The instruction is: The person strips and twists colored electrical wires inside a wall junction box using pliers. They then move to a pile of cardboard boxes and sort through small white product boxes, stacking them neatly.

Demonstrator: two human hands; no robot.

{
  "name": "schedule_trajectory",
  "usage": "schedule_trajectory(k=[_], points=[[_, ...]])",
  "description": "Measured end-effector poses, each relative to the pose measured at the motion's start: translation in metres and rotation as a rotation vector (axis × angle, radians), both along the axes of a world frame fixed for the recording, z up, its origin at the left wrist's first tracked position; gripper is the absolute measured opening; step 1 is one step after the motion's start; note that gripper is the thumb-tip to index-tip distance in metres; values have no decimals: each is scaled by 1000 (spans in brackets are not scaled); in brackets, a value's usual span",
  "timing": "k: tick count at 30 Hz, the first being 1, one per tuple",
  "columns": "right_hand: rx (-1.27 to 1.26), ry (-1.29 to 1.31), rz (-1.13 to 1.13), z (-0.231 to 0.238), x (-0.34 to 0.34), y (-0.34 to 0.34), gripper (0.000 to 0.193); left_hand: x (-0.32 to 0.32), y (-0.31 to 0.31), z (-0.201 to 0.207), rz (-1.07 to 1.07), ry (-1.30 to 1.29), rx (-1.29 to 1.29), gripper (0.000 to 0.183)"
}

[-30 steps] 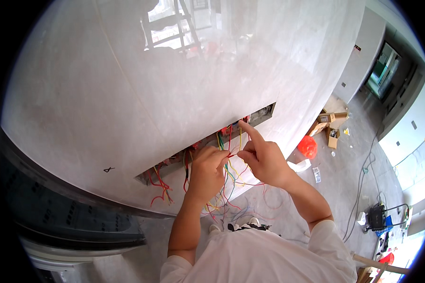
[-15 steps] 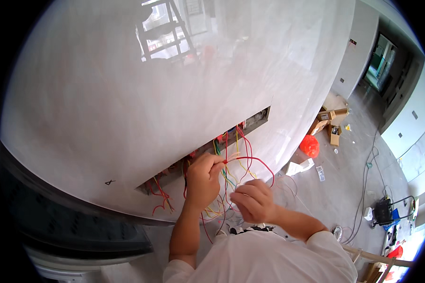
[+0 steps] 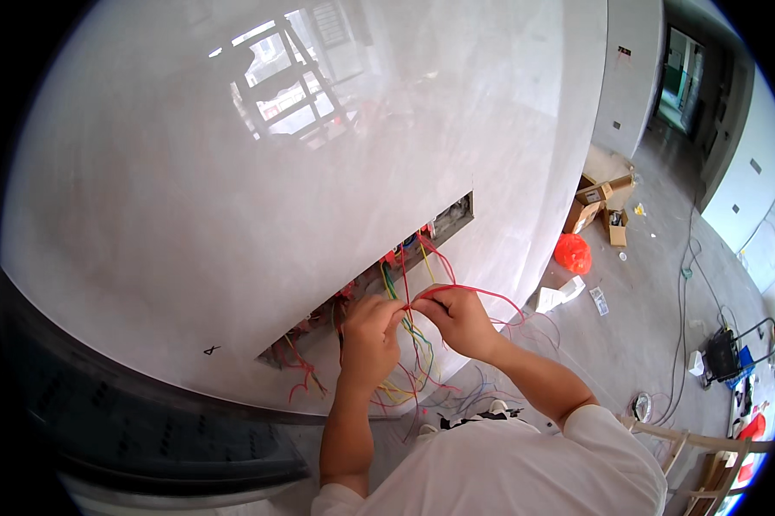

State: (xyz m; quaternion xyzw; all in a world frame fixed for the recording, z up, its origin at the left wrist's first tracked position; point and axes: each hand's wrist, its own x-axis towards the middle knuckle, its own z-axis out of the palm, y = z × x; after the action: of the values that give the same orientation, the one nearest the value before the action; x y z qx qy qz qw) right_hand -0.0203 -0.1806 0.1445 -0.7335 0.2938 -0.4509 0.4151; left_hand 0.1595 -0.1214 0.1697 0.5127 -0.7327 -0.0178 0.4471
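Head view: thin red insulated wire (image 3: 492,295) beyond lower edge of long rectangular slot (image 3: 458,220) in glossy pale wall (image 3: 181,206). Left hand (image 3: 372,334), right hand (image 3: 461,323): fingers of both clamped on wire. Long axis roughly left-right; loose length arching rightward, bending down.

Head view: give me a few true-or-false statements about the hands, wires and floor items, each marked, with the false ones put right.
1. The left hand and right hand are both at the red wire. True.
2. The hands are spread wide apart. False: they are close together.
3. A red bag is on the floor. True.
4. The bag is to the left of both hands. False: it is to their right.
5. Only red wires hang at the slot. False: a yellow wire hangs there too.
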Motion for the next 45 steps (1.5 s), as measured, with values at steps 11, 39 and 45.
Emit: schedule_trajectory(k=[11,39,45], points=[[-86,33,-84,5,8,9,13,-2,-3,-21,104,-118,-245,14],[-629,360,-191,20,-5,9,6,4,0,17,-97,354,325,18],[-597,378,-246,10,-4,12,8,2,-1,16,-13,276,304,12]])
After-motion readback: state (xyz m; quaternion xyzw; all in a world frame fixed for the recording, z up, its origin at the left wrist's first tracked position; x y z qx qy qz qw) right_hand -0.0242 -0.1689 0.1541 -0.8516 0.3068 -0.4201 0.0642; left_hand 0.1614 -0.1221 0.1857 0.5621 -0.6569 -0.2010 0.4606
